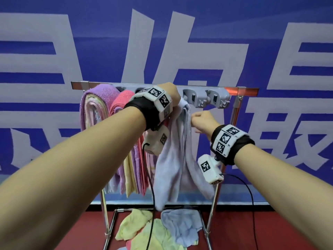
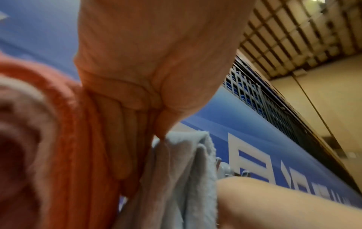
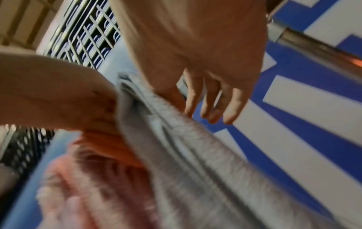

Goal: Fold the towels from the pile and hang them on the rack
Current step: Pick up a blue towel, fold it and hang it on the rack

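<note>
We drape a pale blue towel (image 1: 177,159) over the rack (image 1: 232,91), left hand (image 1: 170,92) gripping its top, right hand (image 1: 201,121) pinching its edge; next, straighten it.

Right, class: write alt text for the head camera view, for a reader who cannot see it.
Two bare hands drape a pale blue towel over a metal rack: the left hand at its top, the right hand at its side edge. Purple and pink towels hang left; more lie on the floor.

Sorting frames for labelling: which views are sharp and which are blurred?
Head view: sharp, with wide-angle bending at the edges and glare on the rack bar. Left wrist view: coral towel soft, out of focus. Right wrist view: light blue towel motion-smeared.
</note>
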